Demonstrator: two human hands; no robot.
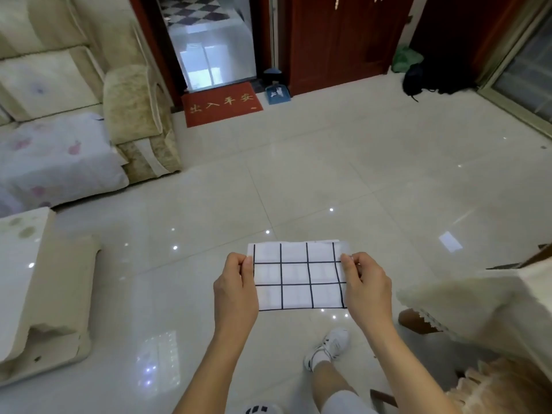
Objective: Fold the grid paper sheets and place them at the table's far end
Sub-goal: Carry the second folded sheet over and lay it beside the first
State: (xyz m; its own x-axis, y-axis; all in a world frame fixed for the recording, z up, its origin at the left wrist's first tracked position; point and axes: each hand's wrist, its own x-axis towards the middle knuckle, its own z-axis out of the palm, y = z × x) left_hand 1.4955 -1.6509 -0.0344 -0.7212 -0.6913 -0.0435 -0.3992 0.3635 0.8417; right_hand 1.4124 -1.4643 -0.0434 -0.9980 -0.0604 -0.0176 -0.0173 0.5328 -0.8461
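A white sheet of grid paper [297, 276] with black lines is held up in the air over the tiled floor, in front of me. It looks folded, with a second edge showing along its top. My left hand [237, 289] pinches its left edge between thumb and fingers. My right hand [366, 286] pinches its right edge the same way. The table [490, 297], covered by a cream cloth with a lace hem, shows only as a corner at the right; its far end is out of view.
A cream sofa [134, 121] with a floral pillow [56, 156] stands at the left, a low cloth-covered seat [38, 282] at the near left. A red doormat [221, 104] and a blue dustpan [277, 94] lie by the far doorway. My leg and white shoe [331, 346] are below.
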